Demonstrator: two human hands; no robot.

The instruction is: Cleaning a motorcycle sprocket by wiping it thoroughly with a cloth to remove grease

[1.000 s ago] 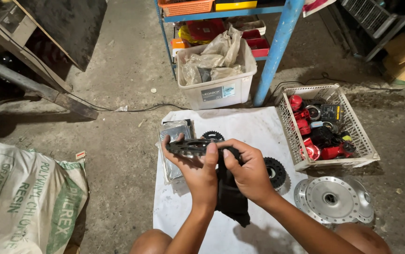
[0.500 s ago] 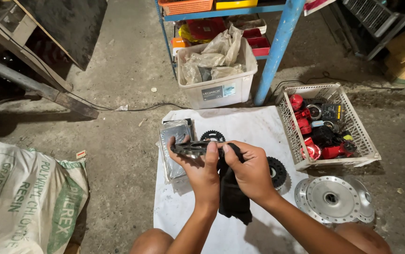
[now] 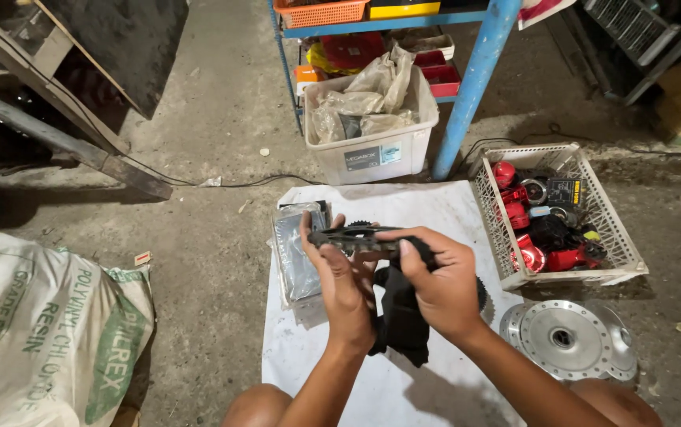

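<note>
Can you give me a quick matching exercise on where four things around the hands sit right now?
Things:
1. white slatted basket
2. printed woven sack
3. silver wheel hub
4. translucent storage tub

Places:
A. far left on the floor
B. under the blue shelf rack
C. right of the white sheet, holding red parts
D. on the floor below the basket

Pairs: 1-C, 2-A, 3-D, 4-B

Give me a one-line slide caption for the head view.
Both hands, left hand and right hand, grip a black metal part and dark cloth over a white sheet.
</note>
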